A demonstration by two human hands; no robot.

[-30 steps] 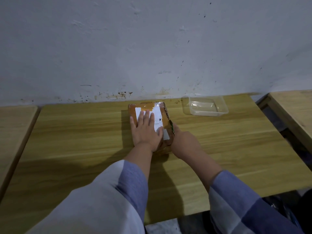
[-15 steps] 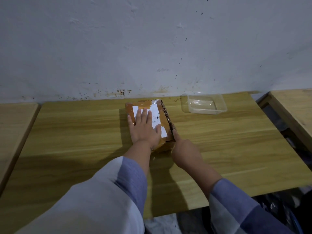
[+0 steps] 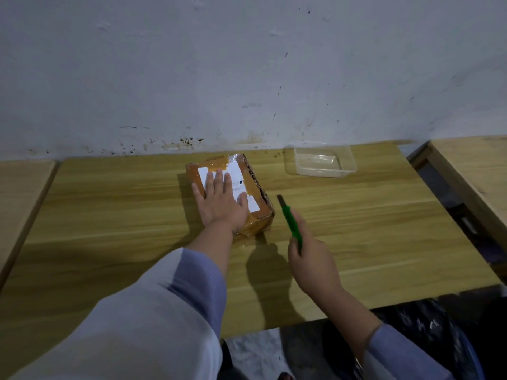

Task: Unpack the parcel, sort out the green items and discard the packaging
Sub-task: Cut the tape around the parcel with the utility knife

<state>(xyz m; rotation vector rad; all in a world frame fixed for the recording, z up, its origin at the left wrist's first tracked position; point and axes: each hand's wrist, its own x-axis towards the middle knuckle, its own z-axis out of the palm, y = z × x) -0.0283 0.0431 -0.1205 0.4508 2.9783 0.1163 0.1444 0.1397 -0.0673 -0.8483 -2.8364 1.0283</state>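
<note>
A small cardboard parcel point(image 3: 258, 185) wrapped in brown tape, with a white label on top, lies flat on the wooden table point(image 3: 109, 215) near the wall. My left hand point(image 3: 220, 201) rests flat on its top with fingers spread. My right hand point(image 3: 310, 256) is to the right of the parcel, a short way off it, closed around a green utility knife point(image 3: 290, 223) whose dark blade points up and away toward the wall.
An empty clear plastic tray point(image 3: 321, 163) sits at the back right of the table. Other wooden tables stand at the left point(image 3: 19, 185) and right point(image 3: 477, 165). A dark bag point(image 3: 428, 333) lies below the table's front edge.
My right hand has drawn back from the parcel's right side toward me, and the green knife is now in plain sight. The left hand stays flat on the parcel.
</note>
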